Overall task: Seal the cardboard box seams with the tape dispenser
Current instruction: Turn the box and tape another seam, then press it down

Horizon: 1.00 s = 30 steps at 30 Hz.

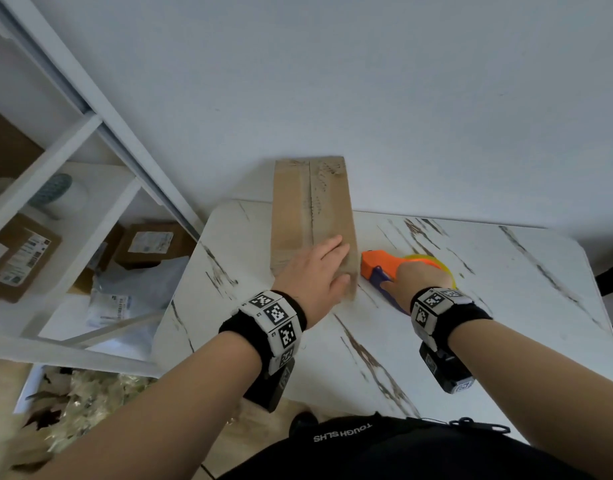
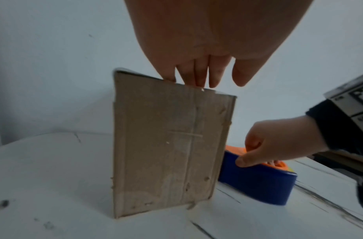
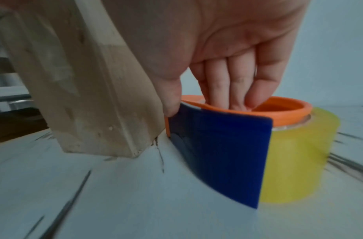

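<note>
From the head view, a white marble-patterned table [image 1: 436, 341] is seen against a plain pale wall [image 1: 332, 81], with white shelving [image 1: 73, 188] of parcels at the left; the cardboard box [image 1: 312, 209] is pressed at its near end by the flat, straight-fingered left hand [image 1: 318, 268]. In the left wrist view, the box is shown standing on the table [image 2: 53, 177] with the fingertips [image 2: 198, 80] on its top edge. In the right wrist view, the tape dispenser [image 3: 221, 153], just beside the box [image 3: 84, 80], is pinched by the right hand [image 3: 227, 56], fingers inside its orange core.

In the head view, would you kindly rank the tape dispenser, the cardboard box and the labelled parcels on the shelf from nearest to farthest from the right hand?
1. tape dispenser: on the table, gripped by the right hand.
2. cardboard box: just left of the dispenser, under the left hand.
3. labelled parcels: far left, on the shelf beside the table.
</note>
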Motion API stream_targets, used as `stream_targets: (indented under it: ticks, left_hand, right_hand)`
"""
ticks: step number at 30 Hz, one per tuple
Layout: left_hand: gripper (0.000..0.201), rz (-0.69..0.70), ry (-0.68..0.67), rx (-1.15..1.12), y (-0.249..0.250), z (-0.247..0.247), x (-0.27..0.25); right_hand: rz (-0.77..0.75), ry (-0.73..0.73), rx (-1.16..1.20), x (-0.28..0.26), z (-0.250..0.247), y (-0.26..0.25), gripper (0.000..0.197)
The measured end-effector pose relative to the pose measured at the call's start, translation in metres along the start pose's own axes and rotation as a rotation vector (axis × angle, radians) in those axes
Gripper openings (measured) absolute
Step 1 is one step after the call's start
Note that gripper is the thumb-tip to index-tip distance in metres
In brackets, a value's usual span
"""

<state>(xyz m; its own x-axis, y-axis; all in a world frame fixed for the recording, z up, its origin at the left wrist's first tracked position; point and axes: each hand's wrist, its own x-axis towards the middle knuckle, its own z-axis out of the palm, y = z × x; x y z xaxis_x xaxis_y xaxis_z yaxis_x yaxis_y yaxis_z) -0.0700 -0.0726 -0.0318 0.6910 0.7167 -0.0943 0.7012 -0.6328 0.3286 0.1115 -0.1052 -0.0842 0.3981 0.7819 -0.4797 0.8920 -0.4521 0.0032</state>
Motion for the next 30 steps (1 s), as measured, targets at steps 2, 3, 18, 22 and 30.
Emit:
stream_targets:
  ticks: [2,3,18,22,30]
  left_hand:
    - [0.053,-0.023,0.042,0.017,-0.009,-0.007,-0.002]
    - [0.053,-0.041,0.067,0.034,-0.015,-0.009,-0.002]
    - [0.072,-0.409,-0.026,-0.368,-0.058,-0.006,-0.004]
    - [0.064,-0.431,-0.036,-0.418,-0.074,-0.002,-0.005]
    - [0.059,-0.422,-0.012,-0.485,-0.089,0.004,-0.004]
  right_hand:
    - [0.038,0.013,0.051,-0.003,0.0,-0.002,0.035]
    - [0.056,0.042,0.082,-0.005,-0.003,-0.004,0.031]
    - [-0.088,0.194,0.897,-0.031,-0.032,-0.052,0.037]
    - [-0.013,0.19,1.1,-0.031,-0.023,-0.051,0.04]
    - [0.016,0.159,1.387,-0.037,-0.018,-0.052,0.019]
